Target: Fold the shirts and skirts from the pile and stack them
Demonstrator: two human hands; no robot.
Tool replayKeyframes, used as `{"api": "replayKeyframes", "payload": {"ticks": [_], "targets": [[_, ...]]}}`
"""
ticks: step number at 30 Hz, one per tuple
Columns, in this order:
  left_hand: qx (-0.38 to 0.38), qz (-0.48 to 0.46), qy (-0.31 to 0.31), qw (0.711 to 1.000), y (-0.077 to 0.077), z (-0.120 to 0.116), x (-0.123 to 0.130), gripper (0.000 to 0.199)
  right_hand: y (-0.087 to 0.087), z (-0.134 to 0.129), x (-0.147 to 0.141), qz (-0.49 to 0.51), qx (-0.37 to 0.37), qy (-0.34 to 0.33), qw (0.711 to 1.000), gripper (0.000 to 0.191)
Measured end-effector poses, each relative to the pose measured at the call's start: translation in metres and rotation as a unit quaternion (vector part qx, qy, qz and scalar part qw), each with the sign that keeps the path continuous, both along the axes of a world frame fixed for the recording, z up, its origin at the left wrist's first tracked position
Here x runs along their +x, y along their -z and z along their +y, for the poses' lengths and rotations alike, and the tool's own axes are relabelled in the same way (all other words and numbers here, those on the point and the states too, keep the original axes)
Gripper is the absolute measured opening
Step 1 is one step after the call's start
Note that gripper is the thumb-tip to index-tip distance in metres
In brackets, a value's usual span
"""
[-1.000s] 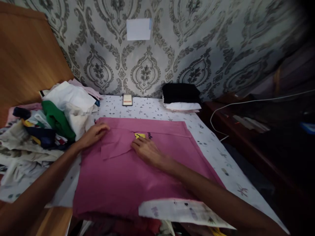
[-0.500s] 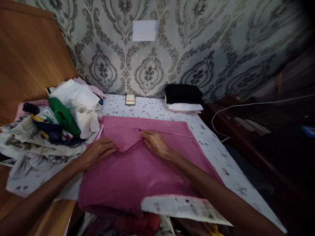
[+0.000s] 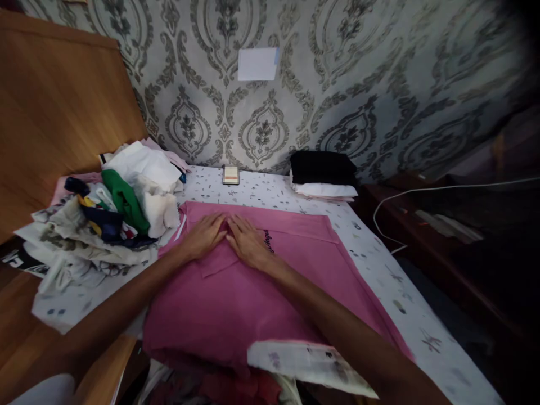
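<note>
A pink garment [image 3: 261,298] is spread over the table, with a folded band along its far side and dark lettering beside my right hand. My left hand [image 3: 205,236] lies flat on the garment's upper left part, fingers stretched out. Close beside it, my right hand [image 3: 250,242] also rests flat on the pink cloth, fingers extended. The fingertips of both hands nearly meet. A small pointed flap of cloth shows below them.
At the left lies a heap of mixed clothes [image 3: 126,197] by a wooden panel [image 3: 63,112]. Folded black and white clothes [image 3: 323,169] stand at the back right. A small card-like box [image 3: 230,175] sits near the wall. A white cable [image 3: 422,190] hangs at the right.
Both hands have come together and flattened on the cloth; before, they were apart, pinching a fold's edge. The dark lettering has come into view. The camera view has shifted slightly.
</note>
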State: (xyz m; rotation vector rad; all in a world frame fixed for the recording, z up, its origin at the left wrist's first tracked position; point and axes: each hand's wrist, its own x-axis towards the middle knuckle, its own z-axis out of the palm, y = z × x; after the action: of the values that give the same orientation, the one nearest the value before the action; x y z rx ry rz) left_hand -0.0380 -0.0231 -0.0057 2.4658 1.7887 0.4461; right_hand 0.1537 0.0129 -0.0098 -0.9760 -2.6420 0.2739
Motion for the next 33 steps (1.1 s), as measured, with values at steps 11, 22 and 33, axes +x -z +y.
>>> {"api": "replayKeyframes", "payload": {"ticks": [11,22,33], "targets": [[-0.016,0.1,-0.143,0.984,0.035,0.03,-0.051,0.075,0.026,0.001,-0.001,-0.042,0.013,0.009,0.999,0.065],[-0.032,0.092,-0.139,0.985,0.023,0.024,-0.062,0.066,0.025,-0.039,0.091,-0.073,-0.005,0.063,0.995,0.062],[-0.034,0.057,0.12,0.991,-0.001,-0.092,-0.04,0.051,0.044,-0.138,0.287,0.009,0.07,0.28,0.957,0.051]]}}
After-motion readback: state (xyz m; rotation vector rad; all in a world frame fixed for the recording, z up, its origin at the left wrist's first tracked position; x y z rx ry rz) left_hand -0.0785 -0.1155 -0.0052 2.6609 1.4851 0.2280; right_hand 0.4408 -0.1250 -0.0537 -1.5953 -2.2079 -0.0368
